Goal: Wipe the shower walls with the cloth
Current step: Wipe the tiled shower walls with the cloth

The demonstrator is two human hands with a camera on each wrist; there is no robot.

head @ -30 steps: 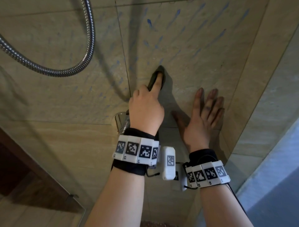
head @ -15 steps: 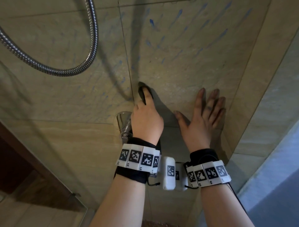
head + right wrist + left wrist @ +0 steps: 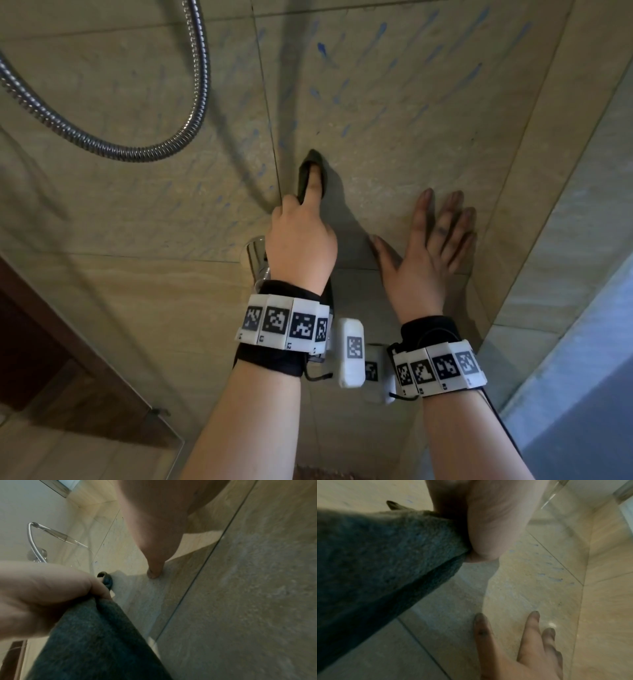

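Two bare forearms reach up, each strapped with a black band of white coded tiles (image 3: 286, 323). The left hand (image 3: 301, 240) grips a dark grey terry cloth (image 3: 376, 561), forefinger straight, pressing its tip to the beige stone-tiled shower wall (image 3: 394, 120); the right hand (image 3: 428, 253) lies flat beside it, fingers spread. Farther up, a ribbed chrome shower hose (image 3: 144, 150) loops across faint blue streaks (image 3: 322, 51).

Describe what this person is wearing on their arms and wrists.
Both forearms are bare, with no sleeves. Each wrist carries a black fabric strap under a band of white blocks printed with black square code markers: left wrist band, right wrist band. A white rounded module with its own marker juts from the inner side of the left band, and thin black cables run from both bands.
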